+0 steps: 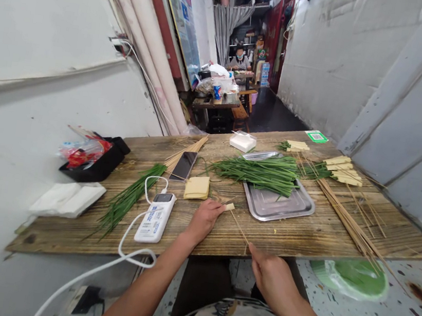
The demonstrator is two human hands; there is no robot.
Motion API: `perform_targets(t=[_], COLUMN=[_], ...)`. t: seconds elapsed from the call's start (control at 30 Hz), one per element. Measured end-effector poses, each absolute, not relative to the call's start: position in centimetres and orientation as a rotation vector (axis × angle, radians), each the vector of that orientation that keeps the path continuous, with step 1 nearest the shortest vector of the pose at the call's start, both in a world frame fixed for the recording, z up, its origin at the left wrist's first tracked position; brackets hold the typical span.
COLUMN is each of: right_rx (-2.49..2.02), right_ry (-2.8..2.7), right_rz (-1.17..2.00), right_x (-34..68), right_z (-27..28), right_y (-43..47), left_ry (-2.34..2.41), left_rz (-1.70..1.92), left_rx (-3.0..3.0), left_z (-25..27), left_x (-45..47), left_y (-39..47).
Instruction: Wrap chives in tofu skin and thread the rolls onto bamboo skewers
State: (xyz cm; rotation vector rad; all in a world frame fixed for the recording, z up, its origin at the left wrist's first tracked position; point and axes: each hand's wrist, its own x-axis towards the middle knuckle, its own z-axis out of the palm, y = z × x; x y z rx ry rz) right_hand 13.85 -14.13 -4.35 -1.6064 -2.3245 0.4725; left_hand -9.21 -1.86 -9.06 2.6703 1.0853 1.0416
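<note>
My left hand [204, 220] pinches a small rolled piece of tofu sheet [230, 207] above the table's near edge. A thin bamboo skewer [241, 226] runs from that roll down to my right hand [272, 274], whose fingers are closed on its lower end. Just behind my left hand lies a stack of square yellow tofu sheets [197, 187]. Green chives [258, 171] are heaped across a metal tray [297, 208] beyond my hands. Finished-looking skewers with tofu rolls [343, 170] and green ends lie at the right.
On the wooden table [200, 242] are a white power bank [155, 218] with cable, a phone [184, 165], more chives [132, 194], loose skewers [346, 220], tissues [67, 199], a black box [96, 161] and a white container [243, 141]. A person [240, 61] sits at the back.
</note>
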Motion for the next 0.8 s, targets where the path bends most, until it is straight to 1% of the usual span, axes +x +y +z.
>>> perform_targets(t=[0.23,0.8], right_rx=[-1.593,-1.711], right_ry=[-2.313,-2.366], right_rz=[0.434,0.574], right_x=[13.9,13.6], right_z=[-4.5,-3.4], right_y=[-14.2,-13.8], left_ry=[1.083,1.099], left_rz=[1.095,1.050], left_rx=[2.650,2.653], left_z=[-9.4,-9.0], left_x=[-9.2,-9.1], left_y=[-1.7,-1.9])
